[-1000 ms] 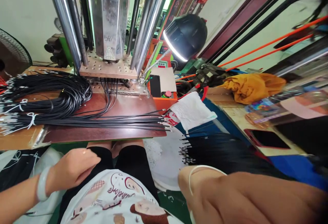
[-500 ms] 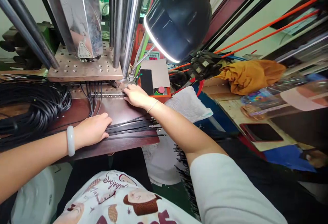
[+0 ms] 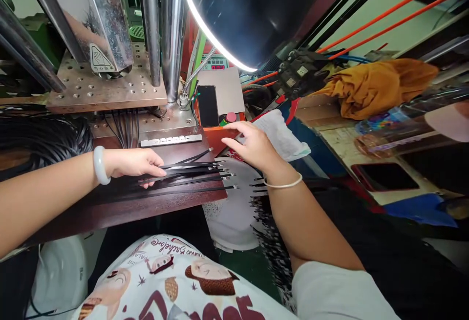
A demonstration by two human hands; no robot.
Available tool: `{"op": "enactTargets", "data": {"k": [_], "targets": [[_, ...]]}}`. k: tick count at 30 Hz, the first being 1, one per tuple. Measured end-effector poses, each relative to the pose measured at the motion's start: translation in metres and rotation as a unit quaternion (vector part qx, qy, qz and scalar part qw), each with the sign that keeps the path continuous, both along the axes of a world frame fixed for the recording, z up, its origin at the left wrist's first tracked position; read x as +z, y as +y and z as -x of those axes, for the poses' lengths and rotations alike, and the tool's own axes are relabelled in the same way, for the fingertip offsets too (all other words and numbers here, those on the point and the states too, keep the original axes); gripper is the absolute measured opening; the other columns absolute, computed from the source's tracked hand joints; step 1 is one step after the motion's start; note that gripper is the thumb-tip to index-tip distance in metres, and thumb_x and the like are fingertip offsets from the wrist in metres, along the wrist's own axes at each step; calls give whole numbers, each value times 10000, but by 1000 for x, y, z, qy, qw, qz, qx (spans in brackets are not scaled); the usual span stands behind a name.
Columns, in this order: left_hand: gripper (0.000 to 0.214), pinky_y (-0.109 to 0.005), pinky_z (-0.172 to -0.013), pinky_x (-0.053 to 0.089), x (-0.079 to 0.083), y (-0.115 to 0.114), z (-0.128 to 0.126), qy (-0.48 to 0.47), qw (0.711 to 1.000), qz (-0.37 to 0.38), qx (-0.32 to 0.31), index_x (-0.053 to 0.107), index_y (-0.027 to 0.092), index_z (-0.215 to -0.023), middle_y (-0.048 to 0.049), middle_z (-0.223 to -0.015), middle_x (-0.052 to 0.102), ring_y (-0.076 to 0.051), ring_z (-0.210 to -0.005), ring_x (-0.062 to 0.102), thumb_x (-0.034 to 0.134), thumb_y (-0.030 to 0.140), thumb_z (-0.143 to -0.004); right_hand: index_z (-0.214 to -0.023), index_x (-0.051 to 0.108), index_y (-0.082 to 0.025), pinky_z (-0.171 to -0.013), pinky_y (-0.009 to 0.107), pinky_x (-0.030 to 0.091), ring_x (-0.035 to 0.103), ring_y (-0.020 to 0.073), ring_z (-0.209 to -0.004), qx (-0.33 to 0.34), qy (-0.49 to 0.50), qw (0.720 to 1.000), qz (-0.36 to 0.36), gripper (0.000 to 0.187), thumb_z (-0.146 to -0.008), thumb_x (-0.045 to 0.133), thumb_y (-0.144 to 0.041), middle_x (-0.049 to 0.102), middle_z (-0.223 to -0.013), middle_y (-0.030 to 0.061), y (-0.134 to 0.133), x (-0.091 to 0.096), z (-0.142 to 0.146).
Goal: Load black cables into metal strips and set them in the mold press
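Observation:
My left hand (image 3: pixel 134 163) rests on a row of black cables (image 3: pixel 190 176) laid across the brown work plate (image 3: pixel 146 202), fingers pinched on them. The cable ends with small metal tips point right, past the plate's edge. My right hand (image 3: pixel 252 146) hovers open, fingers spread, right of the plate near the orange control box (image 3: pixel 220 134) with its red button (image 3: pixel 230 116). A metal mould strip (image 3: pixel 171 140) lies at the foot of the press (image 3: pixel 106 85).
A big coil of black cable (image 3: pixel 40 137) lies at the left. A black lamp (image 3: pixel 249 12) hangs overhead. A white cloth (image 3: pixel 282 137), an orange cloth (image 3: pixel 381 88), a dark phone (image 3: pixel 383 177) and a bundle of finished cables (image 3: pixel 271 242) sit at the right.
My right hand has left the mould strip and moved right toward the control box. My left hand stays on the cables. The view has come closer to the press.

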State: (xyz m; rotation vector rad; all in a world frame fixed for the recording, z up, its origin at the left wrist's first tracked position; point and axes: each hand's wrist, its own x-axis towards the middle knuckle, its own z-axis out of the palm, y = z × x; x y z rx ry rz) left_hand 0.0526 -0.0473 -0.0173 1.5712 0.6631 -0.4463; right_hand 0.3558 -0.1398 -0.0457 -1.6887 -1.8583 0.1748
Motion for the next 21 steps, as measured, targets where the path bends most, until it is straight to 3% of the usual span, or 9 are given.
{"op": "enactTargets", "data": {"k": [3, 5, 10, 15, 21], "targets": [[423, -255, -565, 403, -3, 2, -7, 15, 999, 46, 9, 498, 169, -667, -8, -586, 591, -136, -549, 533, 662, 552, -739, -1029, 656, -182, -815, 386, 517, 646, 223, -921, -30, 37, 999, -4, 243, -834, 619, -322, 696, -1000, 69, -25, 3, 3], [407, -262, -601, 434, -3, 4, -9, 20, 999, 28, 19, 527, 164, -693, -16, -655, 615, -144, -611, 557, 711, 527, -697, -1007, 664, -181, -792, 369, 522, 654, 208, -873, -41, 51, 998, -14, 224, -831, 625, -315, 704, -951, 59, -36, 4, 9], [370, -255, -604, 403, -3, 9, -12, 11, 995, -101, 5, 556, 154, -636, 0, -636, 576, -142, -629, 520, 709, 489, -670, -922, 692, -193, -765, 343, 541, 667, 181, -804, -68, 105, 989, -73, 166, -877, 591, -316, 721, -869, 38, -45, 9, 37], [350, -249, -595, 364, -2, 9, -14, -17, 979, -203, -20, 569, 161, -606, 8, -641, 569, -142, -630, 498, 653, 486, -704, -1001, 707, -197, -845, 335, 559, 698, 178, -899, 2, 178, 981, -78, 246, -950, 489, -300, 749, -959, 51, -38, 15, 76], [357, -253, -565, 365, -2, 5, -11, -26, 993, -110, 42, 535, 167, -586, 11, -579, 553, -128, -553, 476, 687, 474, -687, -1110, 667, -180, -870, 341, 568, 710, 189, -932, 24, 213, 974, -72, 251, -894, 578, -272, 740, -1042, 65, -28, 14, 85]]}}
